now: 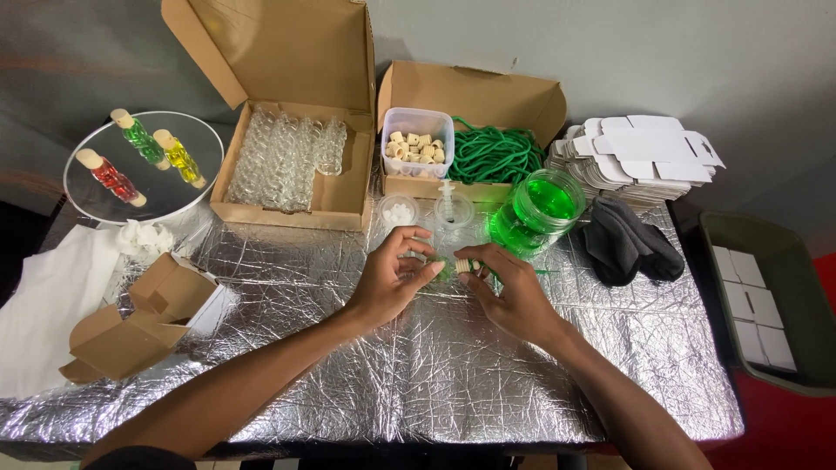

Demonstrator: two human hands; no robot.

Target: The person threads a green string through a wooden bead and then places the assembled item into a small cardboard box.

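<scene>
From the head camera, both hands meet over the middle of a table covered in crinkled silver foil. The left hand is curled, its thumb and fingers pinched around a small clear glass vial that lies crosswise between the two hands and shows a tinge of green. The right hand is also curled, thumb and forefinger pinching a pale cork stopper right at the vial's end, so cork and vial sit touching in the narrow gap between the fingertips. Just behind the hands stand a small clear cup with a syringe upright in it and a little round tub of white pieces. To the right of those, near the right hand, is a jar of bright green liquid. Farther back, an open cardboard box holds rows of empty glass vials, and a second box holds a plastic tub of corks beside coiled green cord. At far left a round mirror tray carries three filled vials, red, green and yellow.
</scene>
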